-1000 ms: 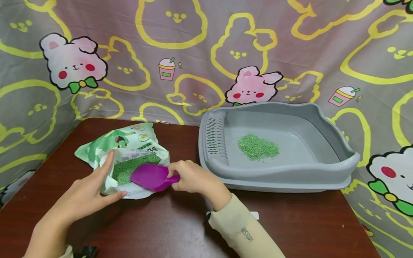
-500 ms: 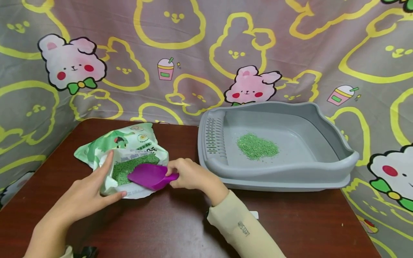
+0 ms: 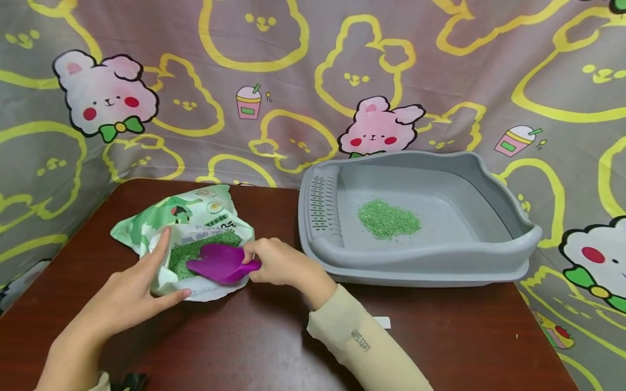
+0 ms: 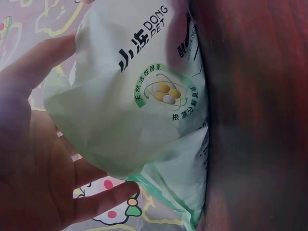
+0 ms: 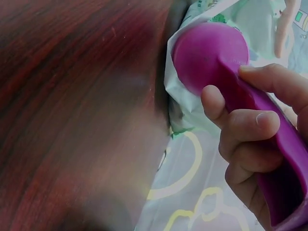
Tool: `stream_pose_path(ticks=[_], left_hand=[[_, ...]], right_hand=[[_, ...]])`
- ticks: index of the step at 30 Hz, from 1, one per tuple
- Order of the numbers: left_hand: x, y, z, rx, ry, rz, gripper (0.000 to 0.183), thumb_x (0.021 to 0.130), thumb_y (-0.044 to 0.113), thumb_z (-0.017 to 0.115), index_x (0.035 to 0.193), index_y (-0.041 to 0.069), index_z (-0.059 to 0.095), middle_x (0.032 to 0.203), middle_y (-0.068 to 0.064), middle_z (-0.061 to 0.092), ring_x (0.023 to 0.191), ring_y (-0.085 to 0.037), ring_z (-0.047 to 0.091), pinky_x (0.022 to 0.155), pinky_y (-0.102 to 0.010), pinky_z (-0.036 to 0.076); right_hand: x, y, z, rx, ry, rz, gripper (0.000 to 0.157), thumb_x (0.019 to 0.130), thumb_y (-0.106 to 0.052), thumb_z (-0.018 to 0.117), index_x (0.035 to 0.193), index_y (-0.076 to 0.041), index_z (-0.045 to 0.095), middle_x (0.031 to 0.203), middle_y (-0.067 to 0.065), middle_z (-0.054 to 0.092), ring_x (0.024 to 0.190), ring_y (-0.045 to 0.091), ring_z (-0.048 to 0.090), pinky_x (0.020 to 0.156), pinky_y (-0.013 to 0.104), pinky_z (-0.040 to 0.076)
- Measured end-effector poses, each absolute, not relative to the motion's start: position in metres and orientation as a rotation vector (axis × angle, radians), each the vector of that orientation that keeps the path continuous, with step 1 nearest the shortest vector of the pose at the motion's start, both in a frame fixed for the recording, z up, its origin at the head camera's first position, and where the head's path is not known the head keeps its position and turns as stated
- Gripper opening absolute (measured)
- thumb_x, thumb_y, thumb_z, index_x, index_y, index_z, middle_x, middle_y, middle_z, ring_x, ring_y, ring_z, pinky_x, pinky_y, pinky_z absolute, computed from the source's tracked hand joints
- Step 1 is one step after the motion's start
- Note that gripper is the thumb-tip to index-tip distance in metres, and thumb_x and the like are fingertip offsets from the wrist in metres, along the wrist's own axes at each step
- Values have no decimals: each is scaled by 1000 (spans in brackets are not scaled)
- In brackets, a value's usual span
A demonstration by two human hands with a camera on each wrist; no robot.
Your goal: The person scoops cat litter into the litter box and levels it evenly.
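Observation:
A green and white bag of cat litter (image 3: 193, 212) lies on its side on the left of the table, its mouth towards me. Green pellets (image 3: 183, 255) show inside. My left hand (image 3: 129, 296) holds the mouth's left side, thumb at the lower rim and a finger up the edge; in the left wrist view, the bag hides part of the fingers. My right hand (image 3: 279, 263) grips the handle of a purple scoop (image 3: 220, 264), its blade reaching into the mouth over the pellets. In the right wrist view, fingers curl round the scoop handle (image 5: 267, 108).
A grey litter box (image 3: 420, 260) stands on the right of the brown table (image 3: 254, 347), with a small heap of green pellets (image 3: 388, 219) on its floor. A small white object (image 3: 383, 322) lies partly behind the right sleeve. A patterned curtain (image 3: 288, 65) hangs behind.
My right hand has moved slightly left, bringing the scoop further into the bag's mouth and changing its tilt. The left hand stays at the bag.

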State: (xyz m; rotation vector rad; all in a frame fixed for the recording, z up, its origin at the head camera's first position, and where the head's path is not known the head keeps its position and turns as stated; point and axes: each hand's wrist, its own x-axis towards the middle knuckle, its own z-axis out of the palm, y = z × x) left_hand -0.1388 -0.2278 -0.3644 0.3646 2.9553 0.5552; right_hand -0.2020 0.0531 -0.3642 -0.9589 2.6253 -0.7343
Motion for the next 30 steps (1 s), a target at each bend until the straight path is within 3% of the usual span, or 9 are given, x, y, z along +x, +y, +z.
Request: stream_pose_path(ticks=[17,30], left_hand=[[-139,-229,-367,374,2958,559,119,82,66,68,159,26,-13,158,-28,29,118,-61,51,83,-65,48],[-137,-233,-368,404,2952,580,118,84,62,70,160,25,-12,157,-30,29,120,-62,50,85,-67,47]], right_hand=[[-209,29,-376,-1039,2672,-712,19,85,-14,76,102,-14,67,89,-7,65,65,5,47,61,14,41],[-210,11,-386,-1006,2712,-798,16,86,-13,73,101,-17,67,97,-8,70,60,3,43,55,13,39]])
